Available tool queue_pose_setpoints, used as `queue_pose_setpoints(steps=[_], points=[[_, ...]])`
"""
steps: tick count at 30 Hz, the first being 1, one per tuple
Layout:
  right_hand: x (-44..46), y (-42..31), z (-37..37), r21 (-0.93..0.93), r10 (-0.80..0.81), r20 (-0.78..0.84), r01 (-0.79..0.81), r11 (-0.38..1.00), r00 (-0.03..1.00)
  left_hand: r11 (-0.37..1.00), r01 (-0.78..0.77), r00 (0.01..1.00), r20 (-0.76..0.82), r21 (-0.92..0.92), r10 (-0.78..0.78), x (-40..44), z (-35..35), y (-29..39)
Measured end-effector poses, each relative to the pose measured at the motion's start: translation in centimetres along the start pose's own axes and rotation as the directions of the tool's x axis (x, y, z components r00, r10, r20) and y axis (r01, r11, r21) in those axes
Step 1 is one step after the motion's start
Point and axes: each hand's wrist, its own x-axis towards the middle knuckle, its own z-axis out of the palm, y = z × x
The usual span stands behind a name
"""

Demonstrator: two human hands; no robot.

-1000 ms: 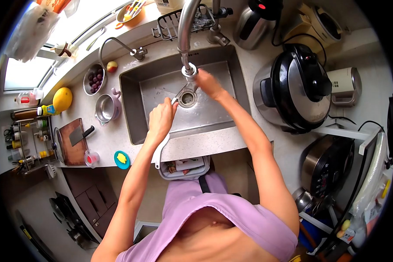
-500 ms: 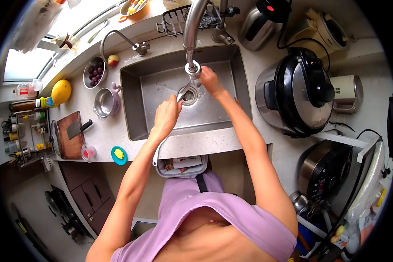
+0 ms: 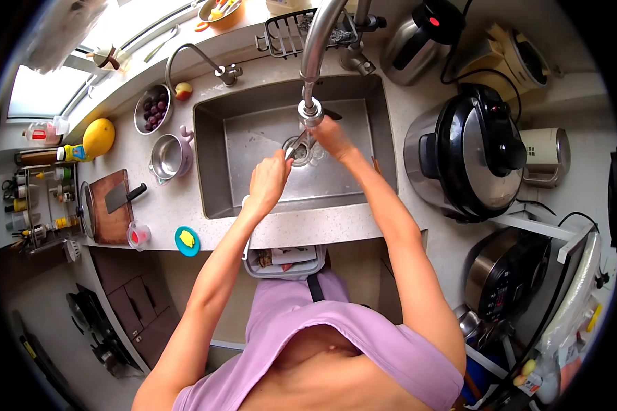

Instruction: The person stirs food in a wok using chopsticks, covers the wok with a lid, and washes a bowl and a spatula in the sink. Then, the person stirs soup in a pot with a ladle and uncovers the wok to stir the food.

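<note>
My left hand [image 3: 270, 179] is closed around a slim silvery utensil [image 3: 295, 145], whose tip points up toward the tap; its exact kind is hard to tell. Just under the tap head [image 3: 310, 111], my right hand [image 3: 332, 137] has its fingers curled and slightly blurred. A small dark shape [image 3: 332, 114] shows beyond those fingers, but what they hold is unclear. Both hands are over the steel sink [image 3: 240, 164], close to its drain [image 3: 299, 152]. A pale curved handle [image 3: 247, 240] hangs at the counter's front edge, partly behind my left forearm.
Left of the sink are a bowl of dark round fruit [image 3: 152, 109], a small pot [image 3: 168, 157], and a cleaver [image 3: 121, 197] on a wooden board [image 3: 113, 222]. A pressure cooker [image 3: 466, 154] stands to the right. Below the counter edge sits a bin [image 3: 288, 269].
My right hand has shifted slightly beneath the tap head, and a dark shape now shows beyond its fingers. My left hand keeps hold of the silvery utensil. The view has moved slightly.
</note>
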Motion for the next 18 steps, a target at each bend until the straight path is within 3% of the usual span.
queue_pose_setpoints(steps=[1, 2, 4, 5, 7, 8, 10, 12, 14, 15, 16, 18], points=[[0.3, 0.2, -0.2, -0.182, 0.026, 0.025, -0.022, 0.983, 0.999, 1.0, 0.003, 1.0, 0.0, 0.0, -0.003, 0.0, -0.1, 0.1], [0.1, -0.3, 0.0, -0.181, 0.027, 0.027, -0.021, 0.983, 0.999, 1.0, 0.008, 1.0, -0.003, 0.016, -0.008, 0.1, -0.2, 0.2], [-0.6, -2.1, 0.3, 0.257, 0.289, 0.061, -0.294, 0.92, 0.956, 1.0, 0.012, 1.0, -0.007, 0.026, -0.012, 0.7, 0.0, 0.1], [-0.5, -3.2, 0.4, 0.253, 0.287, 0.063, -0.294, 0.922, 0.956, 1.0, -0.024, 0.999, -0.031, 0.005, 0.024, 1.1, 0.2, -0.2], [-0.1, -4.5, 0.7, 0.159, -0.092, -0.144, 0.114, 0.981, 0.985, 0.998, -0.059, 0.997, -0.058, -0.018, 0.058, 1.3, 0.8, -0.4], [0.1, -4.2, 0.7, 0.164, -0.094, -0.148, 0.118, 0.979, 0.985, 0.998, -0.064, 0.997, -0.05, 0.012, 0.064, 1.1, 1.0, -0.5], [0.3, -2.5, -0.4, 0.029, -0.156, 0.167, 0.154, 0.988, 0.973, 0.997, -0.071, 0.997, -0.037, 0.043, 0.073, 0.7, 1.0, -0.2], [0.7, -1.0, -0.6, -0.043, -0.117, 0.206, 0.128, 0.991, 0.972, 0.998, -0.041, 0.998, -0.051, 0.053, 0.044, 0.5, 0.5, 0.8], [0.8, -0.5, -0.3, -0.065, 0.004, -0.015, -0.005, 0.998, 1.0, 0.996, -0.039, 0.997, -0.059, 0.079, 0.043, 0.4, -0.1, 1.4], [0.8, -0.3, -0.2, 0.026, 0.011, -0.089, -0.009, 1.0, 0.996, 0.994, -0.036, 0.997, -0.068, 0.105, 0.044, 0.4, -0.2, 1.5], [0.5, -0.5, 0.3, 0.027, 0.01, -0.089, -0.008, 1.0, 0.996, 0.994, -0.035, 0.997, -0.069, 0.105, 0.043, 0.5, -0.3, 1.4], [-0.5, -2.0, 1.6, 0.195, 0.161, -0.106, -0.139, 0.971, 0.981, 0.993, -0.027, 0.998, -0.059, 0.112, 0.033, 0.7, -0.4, 1.1]])
